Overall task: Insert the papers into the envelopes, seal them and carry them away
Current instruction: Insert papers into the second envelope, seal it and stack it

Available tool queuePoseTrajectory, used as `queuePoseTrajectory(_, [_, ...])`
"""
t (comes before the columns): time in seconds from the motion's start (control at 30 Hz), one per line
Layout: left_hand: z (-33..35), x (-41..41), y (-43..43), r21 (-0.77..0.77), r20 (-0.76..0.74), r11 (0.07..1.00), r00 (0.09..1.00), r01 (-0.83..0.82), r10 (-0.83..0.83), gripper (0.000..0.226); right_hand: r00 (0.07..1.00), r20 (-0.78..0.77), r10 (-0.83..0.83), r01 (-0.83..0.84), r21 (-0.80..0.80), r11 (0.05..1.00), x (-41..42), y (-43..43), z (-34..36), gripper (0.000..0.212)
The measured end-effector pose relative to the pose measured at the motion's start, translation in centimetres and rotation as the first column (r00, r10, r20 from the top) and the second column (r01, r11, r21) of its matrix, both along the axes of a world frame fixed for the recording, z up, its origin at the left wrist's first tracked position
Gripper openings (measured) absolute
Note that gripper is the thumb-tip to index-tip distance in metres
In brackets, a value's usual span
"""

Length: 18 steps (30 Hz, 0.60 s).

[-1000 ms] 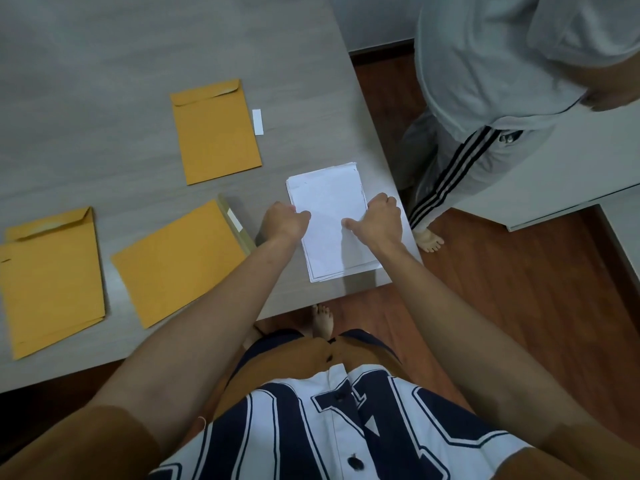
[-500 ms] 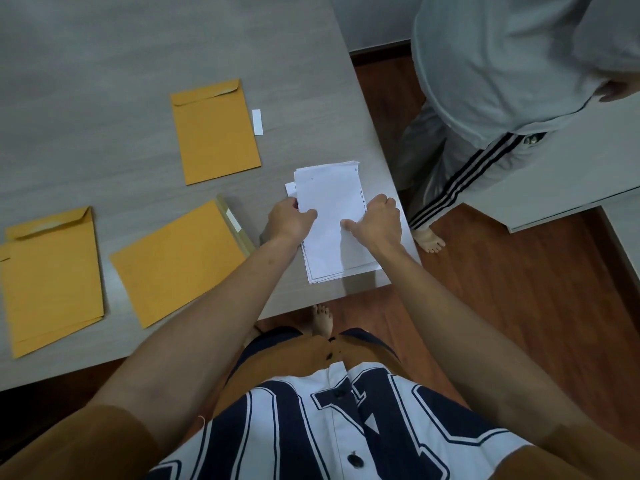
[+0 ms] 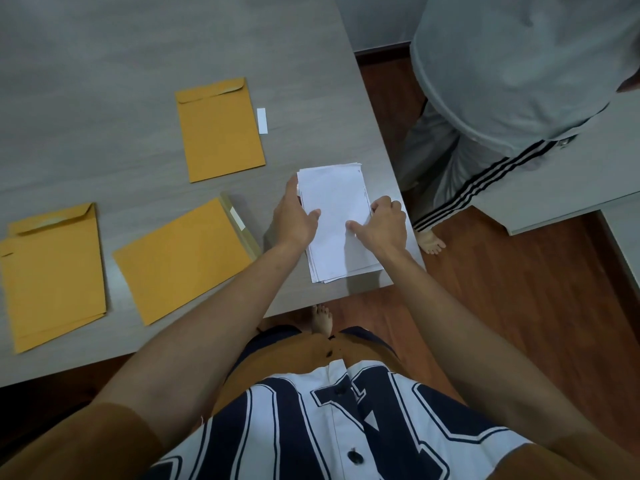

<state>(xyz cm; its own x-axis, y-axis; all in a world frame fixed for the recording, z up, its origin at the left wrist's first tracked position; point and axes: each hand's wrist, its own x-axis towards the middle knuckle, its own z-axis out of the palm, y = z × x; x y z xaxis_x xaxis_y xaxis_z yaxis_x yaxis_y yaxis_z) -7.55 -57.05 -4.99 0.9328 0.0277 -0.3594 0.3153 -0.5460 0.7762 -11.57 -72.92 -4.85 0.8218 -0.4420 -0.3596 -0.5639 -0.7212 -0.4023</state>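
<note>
A stack of white papers (image 3: 334,199) lies at the near right corner of the grey table (image 3: 138,46). My left hand (image 3: 294,216) lies along the stack's left edge, fingers stretched forward and thumb on the top sheet. My right hand (image 3: 384,225) grips the right edge, thumb on top. The upper sheets sit slightly askew on the rest. Three lots of yellow envelopes lie to the left: one far envelope (image 3: 220,131), one tilted envelope with its flap open (image 3: 180,259), and a small pile at the left (image 3: 52,275).
A small white strip (image 3: 262,120) lies beside the far envelope. Another person in grey clothes (image 3: 502,64) stands close to the table's right edge, bare foot (image 3: 431,242) on the wooden floor. A white cabinet (image 3: 571,188) stands behind them.
My left hand has slid forward along the stack's left edge and its fingers have straightened. The upper sheets have shifted a little. The other person has leaned further over.
</note>
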Motion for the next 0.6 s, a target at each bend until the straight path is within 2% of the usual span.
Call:
queuePoseTrajectory(0.1, [-0.6, 0.1, 0.2, 0.092, 0.035, 0.995, 0.999, 0.028, -0.031, 0.094, 1.000, 0.012, -0.002, 0.002, -0.006, 1.000, -0.1, 0.2, 0.0, 0.064])
queuePoseTrajectory(0.2, [-1.1, 0.1, 0.5, 0.184, 0.066, 0.982, 0.997, 0.035, -0.048, 0.097, 1.000, 0.012, -0.001, 0.001, -0.011, 1.000, -0.1, 0.2, 0.0, 0.063])
queuePoseTrajectory(0.37, [-1.5, 0.3, 0.8, 0.196, 0.106, 0.980, 0.993, 0.035, -0.057, 0.072, 1.000, 0.010, 0.003, -0.003, -0.011, 1.000, -0.1, 0.2, 0.2, 0.063])
queuePoseTrajectory(0.53, [-1.6, 1.3, 1.0, 0.175, 0.070, 0.984, 0.997, 0.025, -0.038, 0.052, 1.000, 0.006, 0.006, -0.006, -0.017, 1.000, -0.1, 0.2, 0.2, 0.064])
queuePoseTrajectory(0.6, [-1.4, 1.8, 1.0, 0.164, 0.043, 0.986, 0.999, 0.021, -0.028, 0.055, 1.000, 0.009, 0.009, -0.009, -0.017, 1.000, -0.1, 0.2, 0.2, 0.064])
